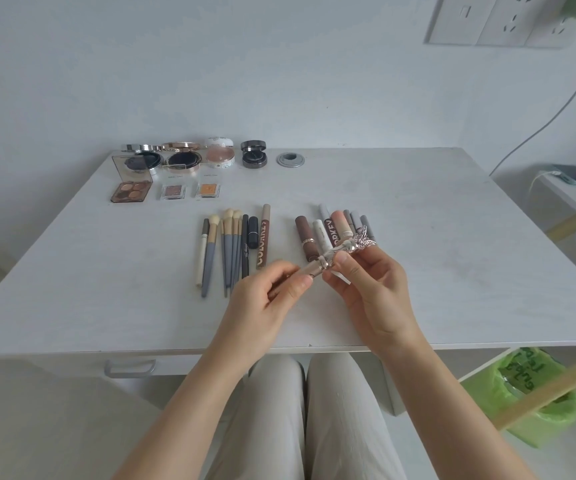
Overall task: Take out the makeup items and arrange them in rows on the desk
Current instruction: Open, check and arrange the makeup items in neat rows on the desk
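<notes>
Silvery metal glints between both hands: a lipstick (pixel 335 255) with a butterfly-shaped top is held above the desk (pixel 453 237), in front of the tube cluster. The left hand (pixel 266 306) pinches its lower end with curled fingers, and the right hand (pixel 371 289) grips the middle, thumb on top. Pulling the two ends apart could pop the cap loose, I judge, and a slip would drop it onto the lip tubes (pixel 335 226) just behind, scattering that group. Counted outward: about eight tubes there, roughly nine brushes and pencils (pixel 234 244) to the left, three eyeshadow pans (pixel 165 190) beyond, and four open compacts (pixel 193 155) along the far edge.
</notes>
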